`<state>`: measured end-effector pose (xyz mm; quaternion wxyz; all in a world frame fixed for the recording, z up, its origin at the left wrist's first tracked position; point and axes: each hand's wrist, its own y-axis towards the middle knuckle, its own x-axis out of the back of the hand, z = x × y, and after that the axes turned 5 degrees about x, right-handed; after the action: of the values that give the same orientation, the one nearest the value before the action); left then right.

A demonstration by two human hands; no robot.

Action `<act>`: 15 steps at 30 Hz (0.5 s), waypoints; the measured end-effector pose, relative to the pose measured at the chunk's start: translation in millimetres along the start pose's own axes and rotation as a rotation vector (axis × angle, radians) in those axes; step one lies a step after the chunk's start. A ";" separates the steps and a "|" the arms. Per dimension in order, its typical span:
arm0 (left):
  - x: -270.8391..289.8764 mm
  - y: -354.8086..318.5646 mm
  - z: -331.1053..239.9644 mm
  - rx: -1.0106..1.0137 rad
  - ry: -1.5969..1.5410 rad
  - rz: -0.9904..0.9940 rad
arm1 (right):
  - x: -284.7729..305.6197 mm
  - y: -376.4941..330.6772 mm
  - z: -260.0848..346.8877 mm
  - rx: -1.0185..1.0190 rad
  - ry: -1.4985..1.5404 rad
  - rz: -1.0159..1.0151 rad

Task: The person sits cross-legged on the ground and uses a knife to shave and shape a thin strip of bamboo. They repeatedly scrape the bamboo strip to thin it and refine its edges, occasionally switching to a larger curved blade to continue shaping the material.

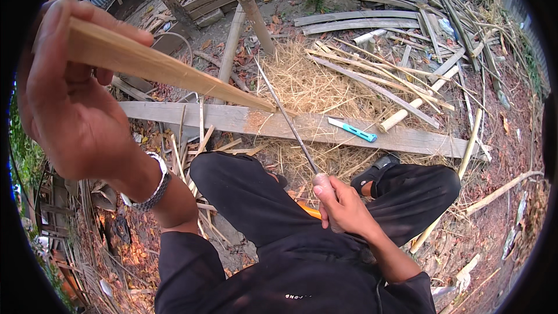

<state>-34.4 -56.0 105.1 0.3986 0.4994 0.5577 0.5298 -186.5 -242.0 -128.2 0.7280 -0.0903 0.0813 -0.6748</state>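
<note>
Raised at the left, my left hand (75,87) is closed around one end of a split bamboo strip (168,72). The strip slants down to the right, its far tip reaching the long grey plank (221,117). In front of my lap, my right hand (344,206) grips the rounded handle of a long, thin-bladed knife (290,122). Its blade points up and away, crossing the plank just right of the strip's tip; whether they touch I cannot tell. A light-blue utility knife (356,131) lies on the plank, blade out.
Straw-like shavings (302,78) are heaped beyond the plank. Cut bamboo strips (383,78) and a bamboo pole (415,104) lie at the right. A wooden post (249,9) stands ahead. Something orange (311,209) lies beside my right hand, partly hidden. Scraps (197,145) litter the ground left.
</note>
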 end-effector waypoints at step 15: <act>-26.5 14.6 28.6 0.042 -0.041 -0.234 | -13.0 -9.5 -23.0 0.234 -0.244 -0.203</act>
<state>0.3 -77.3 113.8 0.4585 0.4499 0.6150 0.4573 -202.2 -230.2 -148.3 0.6660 -0.0939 -0.0961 -0.7338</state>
